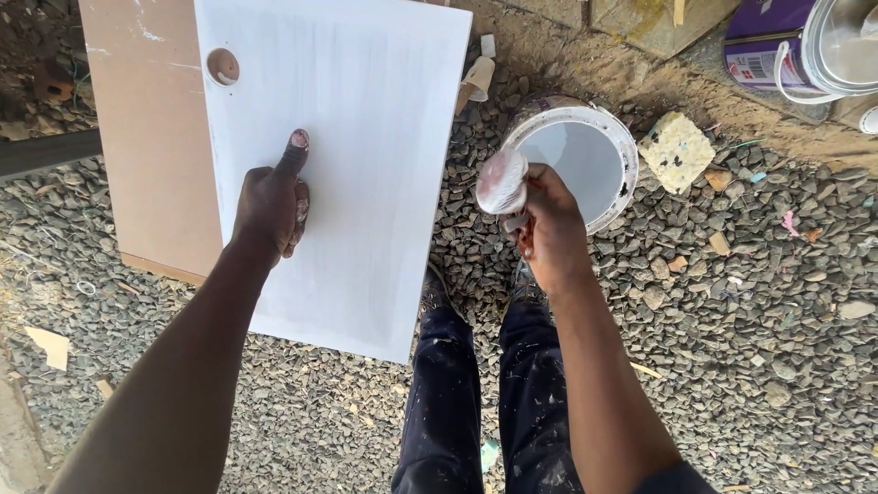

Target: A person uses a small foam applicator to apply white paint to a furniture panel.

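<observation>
We press our left hand point(272, 203) flat on the smooth white board point(366, 137), while our right hand point(549, 229) closes its grip around a paint-smeared rag wad point(501, 182) above the round paint bucket point(585, 160).

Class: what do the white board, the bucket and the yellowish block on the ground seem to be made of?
Board: likely fibreboard, matt white paint; its bare part looks brown.
Bucket: perhaps plastic, its smooth rim smeared with paint and white paint inside.
Block: foam sponge, porous and speckled.
</observation>
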